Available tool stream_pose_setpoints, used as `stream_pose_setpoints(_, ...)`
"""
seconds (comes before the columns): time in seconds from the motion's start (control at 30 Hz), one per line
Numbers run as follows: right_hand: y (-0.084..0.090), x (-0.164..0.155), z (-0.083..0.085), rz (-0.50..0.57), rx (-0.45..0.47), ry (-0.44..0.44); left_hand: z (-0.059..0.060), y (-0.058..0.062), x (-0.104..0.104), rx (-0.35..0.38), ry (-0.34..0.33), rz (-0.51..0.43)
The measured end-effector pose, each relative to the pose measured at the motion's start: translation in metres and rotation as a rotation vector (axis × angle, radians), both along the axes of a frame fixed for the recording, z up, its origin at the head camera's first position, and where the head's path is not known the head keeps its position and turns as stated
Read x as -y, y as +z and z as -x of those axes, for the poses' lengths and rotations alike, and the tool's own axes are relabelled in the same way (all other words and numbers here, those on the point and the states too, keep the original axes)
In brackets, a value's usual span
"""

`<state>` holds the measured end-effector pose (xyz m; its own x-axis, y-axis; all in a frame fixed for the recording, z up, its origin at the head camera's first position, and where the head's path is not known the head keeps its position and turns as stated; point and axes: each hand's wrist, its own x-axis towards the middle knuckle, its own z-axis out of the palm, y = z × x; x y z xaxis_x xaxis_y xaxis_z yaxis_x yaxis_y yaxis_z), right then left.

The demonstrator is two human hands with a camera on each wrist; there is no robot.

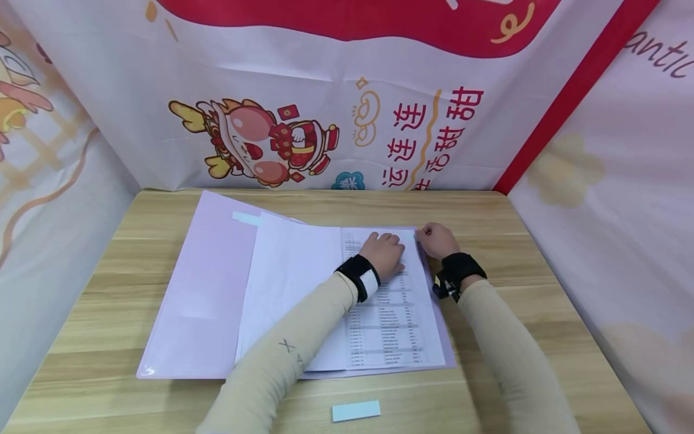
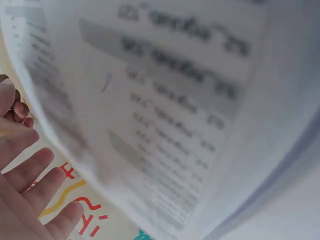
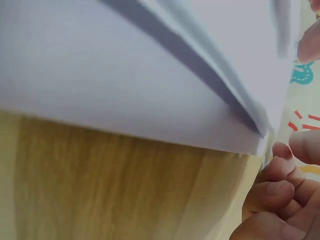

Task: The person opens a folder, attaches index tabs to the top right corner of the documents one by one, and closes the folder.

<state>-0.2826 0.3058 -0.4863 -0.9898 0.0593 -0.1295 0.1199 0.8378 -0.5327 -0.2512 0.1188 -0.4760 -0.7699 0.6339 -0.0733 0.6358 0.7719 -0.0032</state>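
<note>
A lilac folder lies spread on the table, its cover turned to the left. Inside it, a white page lies on the left and a printed sheet with rows of text on the right. My left hand rests on the upper part of the printed sheet, fingers loosely extended; its wrist view shows the fingers spread. At the top right corner of the sheets is my right hand, fingers curled, thumb close to the index finger. I cannot tell whether a page corner is pinched there.
A pale blue strip lies on the wooden table in front of the folder. Another light strip shows on the folder cover. Printed cloth hangs behind the table and at both sides.
</note>
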Motion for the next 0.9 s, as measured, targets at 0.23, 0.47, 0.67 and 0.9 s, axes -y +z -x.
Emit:
stream_pose_setpoints(0.23, 0.004, -0.002, -0.012, 0.071, -0.003, 0.013, -0.011, 0.009, 0.008, -0.015, -0.005, 0.001)
stream_pose_setpoints(0.47, 0.019, -0.003, -0.038, 0.170, -0.042, 0.086, -0.043, 0.022, 0.017, -0.003, 0.012, -0.011)
stream_pose_setpoints(0.67, 0.038, -0.002, -0.065, 0.223, -0.007, 0.133, -0.078, 0.032, 0.020, 0.038, 0.010, -0.026)
stream_pose_setpoints(0.9, 0.048, -0.005, -0.094, 0.303, 0.059, 0.208, -0.116, 0.031, 0.026, 0.093, -0.001, -0.052)
